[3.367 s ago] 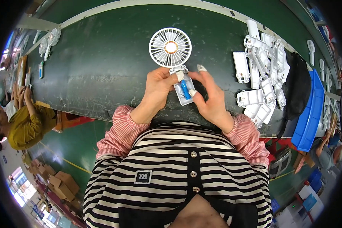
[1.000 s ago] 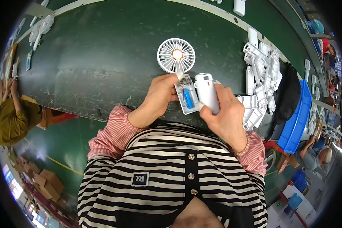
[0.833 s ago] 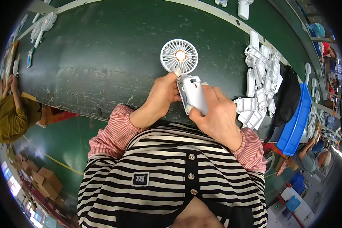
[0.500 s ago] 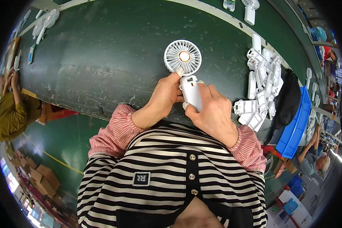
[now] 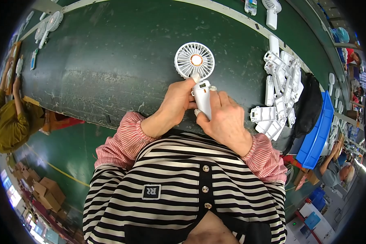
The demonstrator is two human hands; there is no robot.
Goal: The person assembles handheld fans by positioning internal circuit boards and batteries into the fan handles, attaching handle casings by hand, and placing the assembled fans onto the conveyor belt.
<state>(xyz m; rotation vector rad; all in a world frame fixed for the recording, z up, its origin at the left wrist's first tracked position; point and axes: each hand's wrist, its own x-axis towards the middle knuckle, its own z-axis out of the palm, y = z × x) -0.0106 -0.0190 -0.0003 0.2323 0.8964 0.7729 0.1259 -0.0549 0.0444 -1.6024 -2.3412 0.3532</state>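
Note:
A white handheld fan [image 5: 202, 99] lies between my two hands over the green worktable, its round grille pointing away from me. An orange ring circles the hub, and a small dark display shows at the top of the handle. My left hand [image 5: 175, 101] grips the neck from the left, its thumb just under the grille. From the right, my right hand [image 5: 225, 116] closes round the handle, thumb along its lower end and fingers on its far side. Its palm side is hidden. Both thumbs and a right fingertip have white coverings.
Right of my hands lies a heap of white plastic casings [image 5: 278, 87], beside a black cloth or bag [image 5: 309, 105] and a blue tray [image 5: 315, 134]. More fans [image 5: 53, 22] lie far left, near a co-worker [image 5: 16, 122]. Another fan [image 5: 271, 14] sits across the table.
The handle has swung slightly to the left and more upright, with my right hand shifting along. The fan and circuit-like part at the far side have moved a little to the right.

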